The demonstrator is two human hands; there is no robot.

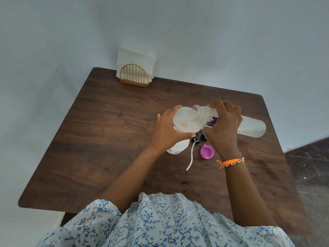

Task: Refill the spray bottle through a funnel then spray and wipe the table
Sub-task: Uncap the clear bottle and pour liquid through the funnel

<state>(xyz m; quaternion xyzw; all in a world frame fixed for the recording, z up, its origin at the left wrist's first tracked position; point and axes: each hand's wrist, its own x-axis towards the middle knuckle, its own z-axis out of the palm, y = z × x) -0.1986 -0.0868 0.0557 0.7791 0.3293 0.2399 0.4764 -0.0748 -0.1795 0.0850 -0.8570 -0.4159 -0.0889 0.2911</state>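
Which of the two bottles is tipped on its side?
The clear refill bottle in the right hand, tilted mouth-first over the funnel. The white spray bottle stands upright beneath.

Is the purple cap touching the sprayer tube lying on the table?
Apart. The head view shows the purple cap on the table with bare wood plainly visible between it and the white sprayer tube to its left.

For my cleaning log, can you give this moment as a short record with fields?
stage: pouring refill
left hand: holds funnel on spray bottle
right hand: grips tilted refill bottle, its mouth over the funnel
sprayer head: off, lying on table
purple cap: off, beside the sprayer head
napkin holder: far edge, untouched
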